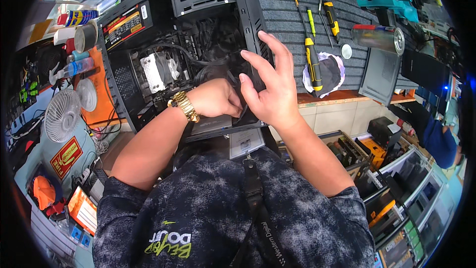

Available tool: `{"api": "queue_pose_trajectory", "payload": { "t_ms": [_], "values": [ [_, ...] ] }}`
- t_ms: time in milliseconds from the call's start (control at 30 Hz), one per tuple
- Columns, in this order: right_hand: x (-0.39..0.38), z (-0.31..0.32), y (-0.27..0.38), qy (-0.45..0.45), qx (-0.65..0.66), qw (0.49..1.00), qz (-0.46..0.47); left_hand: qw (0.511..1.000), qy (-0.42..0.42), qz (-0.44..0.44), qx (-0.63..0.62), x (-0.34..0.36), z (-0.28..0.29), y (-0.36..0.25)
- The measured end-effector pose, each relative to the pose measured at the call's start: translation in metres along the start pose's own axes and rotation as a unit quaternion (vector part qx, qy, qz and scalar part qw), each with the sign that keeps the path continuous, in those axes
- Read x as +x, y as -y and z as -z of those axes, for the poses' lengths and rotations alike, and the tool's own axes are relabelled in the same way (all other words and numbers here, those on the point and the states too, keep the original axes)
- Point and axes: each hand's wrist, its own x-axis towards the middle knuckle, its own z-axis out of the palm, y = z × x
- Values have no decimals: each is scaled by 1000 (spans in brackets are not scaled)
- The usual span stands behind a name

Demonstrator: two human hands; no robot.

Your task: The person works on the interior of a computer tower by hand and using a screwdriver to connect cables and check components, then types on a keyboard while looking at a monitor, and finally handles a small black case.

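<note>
Left hand [216, 100] lay inside the near part of the computer case [250, 20], fingers curled downward; whether they pinched anything, could not tell. Right hand [270, 84] was spread above the case's right edge, holding nothing visible; contact with the edge uncertain. The case lay open in front of the body. Judged risks: the gold watch [184, 105] on the left wrist could catch a wire or scrape a part, being metal and close over the innards; a blind tug by the curled fingers could strain the black cables [198, 61] or loosen a plug; a leftward slip of that arm could knock the white cooler [154, 73]. Hard to make out: left fingertips, sunk against dark parts; cable ends, lost in shadow; the floor of the case below the hand, mostly covered. The case's far end was cut off by the view.
</note>
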Motion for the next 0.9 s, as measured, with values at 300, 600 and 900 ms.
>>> {"api": "queue_pose_trajectory", "payload": {
  "t_ms": [300, 600, 900],
  "values": [
    [1, 1, 0, 5, 1, 1000, -5, 1000, 3, -1, 5, 2, 2, -4],
    [0, 0, 0, 7, 0, 1000, -12, 997, 30, 48, 43, 4, 9, -12],
    [1, -1, 0, 5, 2, 1000, -9, 994, 67, 47, -68, 2, 8, -9]
  ]
}}
